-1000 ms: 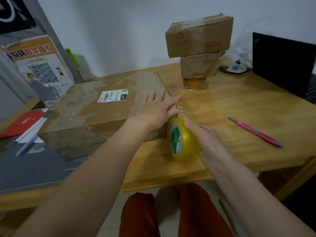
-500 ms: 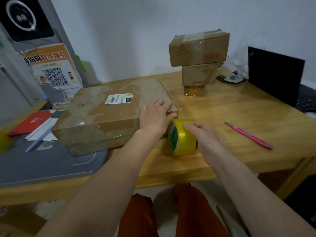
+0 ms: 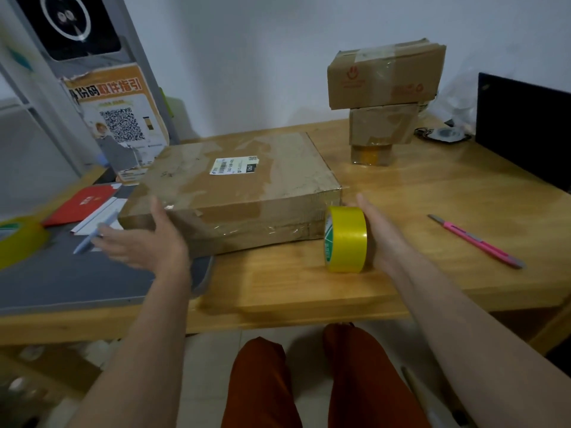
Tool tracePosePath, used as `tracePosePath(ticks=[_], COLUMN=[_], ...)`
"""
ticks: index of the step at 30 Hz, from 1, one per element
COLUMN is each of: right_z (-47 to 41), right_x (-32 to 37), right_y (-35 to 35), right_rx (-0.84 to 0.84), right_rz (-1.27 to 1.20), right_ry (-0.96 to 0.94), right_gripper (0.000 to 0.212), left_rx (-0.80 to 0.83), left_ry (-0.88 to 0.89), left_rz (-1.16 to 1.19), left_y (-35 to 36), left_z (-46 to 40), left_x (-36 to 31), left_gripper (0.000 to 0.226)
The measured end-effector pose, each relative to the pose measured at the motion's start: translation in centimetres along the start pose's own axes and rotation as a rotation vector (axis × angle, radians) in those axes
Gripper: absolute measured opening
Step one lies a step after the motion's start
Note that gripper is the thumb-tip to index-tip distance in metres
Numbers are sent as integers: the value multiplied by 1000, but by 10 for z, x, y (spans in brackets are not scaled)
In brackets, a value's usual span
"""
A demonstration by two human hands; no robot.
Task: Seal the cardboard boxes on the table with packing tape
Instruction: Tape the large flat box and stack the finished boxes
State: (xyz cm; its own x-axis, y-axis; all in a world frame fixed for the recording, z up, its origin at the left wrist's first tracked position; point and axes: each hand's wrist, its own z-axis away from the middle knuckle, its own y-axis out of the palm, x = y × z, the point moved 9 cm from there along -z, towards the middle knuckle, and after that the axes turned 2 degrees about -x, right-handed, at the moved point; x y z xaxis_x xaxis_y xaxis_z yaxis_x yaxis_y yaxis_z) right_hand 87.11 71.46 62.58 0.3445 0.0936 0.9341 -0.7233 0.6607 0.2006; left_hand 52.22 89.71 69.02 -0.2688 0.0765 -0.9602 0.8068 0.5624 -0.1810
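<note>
- The right hand [image 3: 375,233] lies flat against the far side of the yellow roll of packing tape [image 3: 346,239], fingers straight and pointing toward the box, palm touching the roll; nothing is curled round it.
- The roll stands on its edge on the light wooden table [image 3: 432,193], just beside the near right corner of the large flat cardboard box [image 3: 234,193], and looks to be touching it.
- The left hand [image 3: 145,239] is spread, fingers straight and blurred, thumb up against the near left corner of that box; it holds nothing.
- The large box lies flat, glossy with clear tape, a white shipping label [image 3: 233,165] on its top; its left end overhangs a grey mat [image 3: 61,279].
- On the mat, left of the box, lie a pale blue pen [image 3: 92,234], white papers and a red envelope [image 3: 80,205]; another yellow tape roll [image 3: 18,242] shows blurred at the left edge.
- A pink utility knife [image 3: 475,240] lies on the table well to the right of the right hand.
- At the back, a stack of two taped cardboard boxes [image 3: 386,97] rests on a small clear container with something orange inside [image 3: 372,154].
- A black laptop screen [image 3: 525,131] stands at the far right; an orange poster with a QR code [image 3: 120,118] leans at the back left.
</note>
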Motion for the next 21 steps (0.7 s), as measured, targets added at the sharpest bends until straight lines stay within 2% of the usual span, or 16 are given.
tracePosePath(ticks=[2, 4, 5, 8, 11, 13, 15, 17, 21], right_z=[0, -1, 0, 4, 14, 26, 39, 52, 69], right_x=[-6, -8, -7, 12, 60, 98, 129, 147, 164], right_y=[5, 7, 7, 6, 6, 5, 7, 9, 9], right_rx=[14, 23, 29, 52, 39, -6, -34, -42, -44], right_rz=[-65, -84, -87, -121, -152, -118, -74, -64, -129], right_ry=[38, 31, 14, -93, -308, -436, -519, -546, -569], right_gripper=[52, 59, 61, 63, 38, 29, 39, 49, 45], left_rx=[159, 339, 372, 285, 176, 196, 229, 263, 339], left_ry=[-139, -101, -60, 47, 136, 198, 269, 340, 474], left_rz=[179, 171, 146, 58, -131, -223, -261, -308, -524], left_y=[11, 20, 21, 8, -4, -4, -3, -4, -7], left_z=[-12, -11, -12, -18, -31, -41, -49, -48, -34], left_x=[22, 25, 24, -3, -54, -89, -119, -144, -178], left_gripper=[88, 81, 84, 98, 102, 108, 106, 104, 93])
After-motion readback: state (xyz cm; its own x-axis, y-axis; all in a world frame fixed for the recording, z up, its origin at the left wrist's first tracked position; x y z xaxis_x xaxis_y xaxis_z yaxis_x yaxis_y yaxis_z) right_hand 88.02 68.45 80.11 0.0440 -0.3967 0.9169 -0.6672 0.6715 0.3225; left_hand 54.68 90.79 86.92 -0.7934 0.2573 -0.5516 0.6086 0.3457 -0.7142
